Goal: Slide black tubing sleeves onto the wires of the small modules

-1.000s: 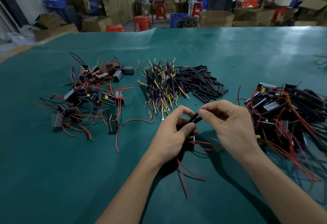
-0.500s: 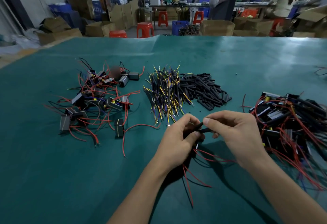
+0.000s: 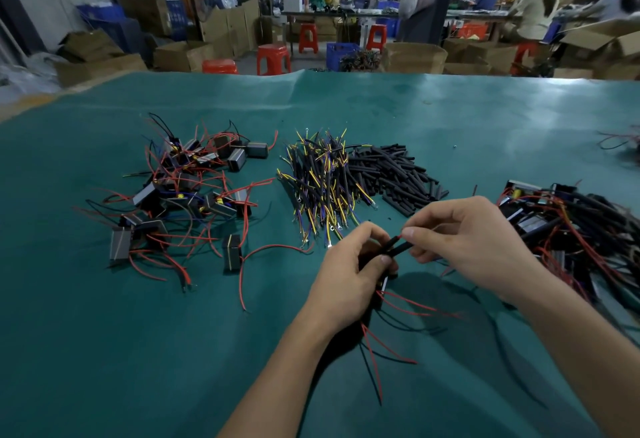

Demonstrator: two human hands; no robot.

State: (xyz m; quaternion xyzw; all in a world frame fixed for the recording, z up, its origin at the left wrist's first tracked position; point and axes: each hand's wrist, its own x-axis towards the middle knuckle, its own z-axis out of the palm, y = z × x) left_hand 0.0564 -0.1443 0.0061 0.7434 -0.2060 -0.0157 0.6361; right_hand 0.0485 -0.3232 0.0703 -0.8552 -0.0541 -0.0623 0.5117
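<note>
Above the green mat [image 3: 104, 351], the left hand [image 3: 346, 278] gripped a small module with a black sleeve [image 3: 398, 247], whose end the right hand [image 3: 474, 243] pinched.

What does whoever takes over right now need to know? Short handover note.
Left hand grips a module, mostly hidden, and a black sleeve.
Right hand pinches the red wire tip at the sleeve's end.
Spare sleeves lie mid-table, beside the yellow-tipped wires.
Module pile far left; sleeved pile far right.
Done: sleeve partly on.
Left: seat it, then work through the left pile.
</note>
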